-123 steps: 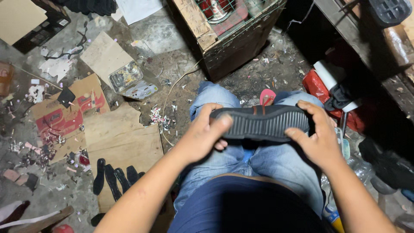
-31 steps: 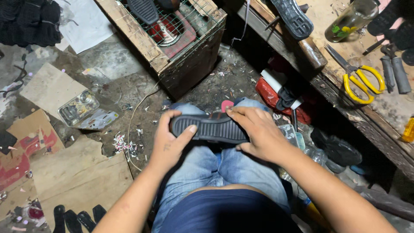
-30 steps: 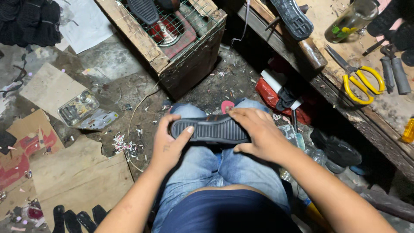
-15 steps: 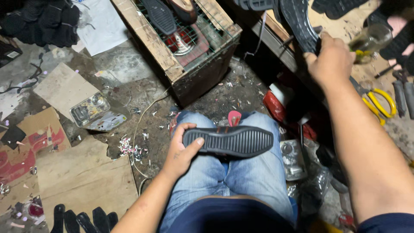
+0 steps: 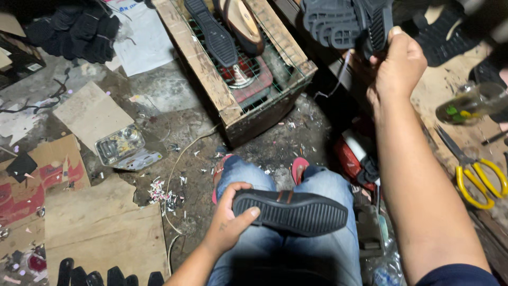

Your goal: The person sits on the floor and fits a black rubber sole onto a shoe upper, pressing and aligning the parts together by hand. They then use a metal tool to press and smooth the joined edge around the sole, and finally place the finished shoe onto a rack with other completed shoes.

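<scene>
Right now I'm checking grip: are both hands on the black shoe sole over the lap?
No: only the left hand holds the black shoe sole, while the right hand grips another dark sole up by the bench.

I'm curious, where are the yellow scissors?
The yellow-handled scissors lie on the wooden workbench at the far right, just below a tipped glass jar.
</scene>
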